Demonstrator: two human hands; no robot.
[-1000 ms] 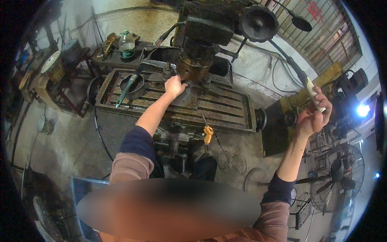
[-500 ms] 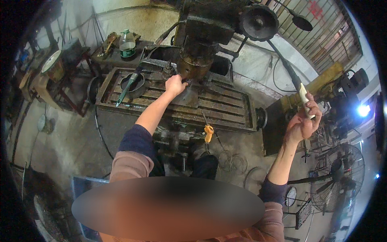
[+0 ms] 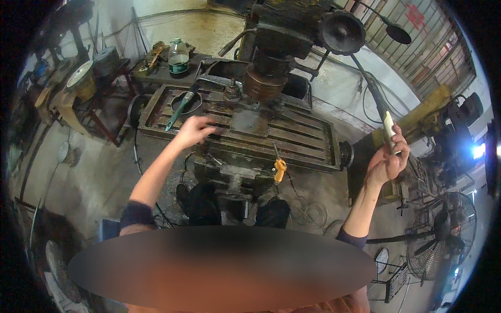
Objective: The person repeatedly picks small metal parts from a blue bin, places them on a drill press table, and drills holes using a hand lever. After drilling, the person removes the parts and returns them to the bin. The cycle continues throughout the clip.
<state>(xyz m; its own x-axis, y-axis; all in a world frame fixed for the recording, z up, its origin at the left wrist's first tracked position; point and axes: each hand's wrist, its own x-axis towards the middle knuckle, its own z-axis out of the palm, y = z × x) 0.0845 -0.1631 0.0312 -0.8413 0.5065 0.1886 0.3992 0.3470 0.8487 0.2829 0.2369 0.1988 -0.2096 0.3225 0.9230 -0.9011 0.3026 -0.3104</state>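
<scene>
My right hand (image 3: pixel 387 159) is wrapped round the cream-coloured grip (image 3: pixel 389 127) of a long dark lever (image 3: pixel 369 83), which runs up to the round hub (image 3: pixel 342 32) of a drilling or milling machine. Above the slotted machine table (image 3: pixel 292 136), my left hand (image 3: pixel 194 132) hovers with nothing visible in it; its fingers are apart and slightly blurred. Nearest to it lies a green-handled brush (image 3: pixel 180 111), propped across a round dark pan (image 3: pixel 194 103). A flat metal plate (image 3: pixel 249 123) rests on the table under the spindle head (image 3: pixel 266 82).
An orange-handled tool (image 3: pixel 280 170) stands at the table's front edge. Handwheels (image 3: pixel 346 155) project from the table's ends. A plastic bottle (image 3: pixel 178 57) stands on a bench behind left. A large fan (image 3: pixel 441 235) is at the right, and cables (image 3: pixel 310 213) coil on the floor.
My left hand has drawn back from beneath the spindle toward the left and nearer to me. My right hand stays on the lever grip. The view has shifted slightly.
</scene>
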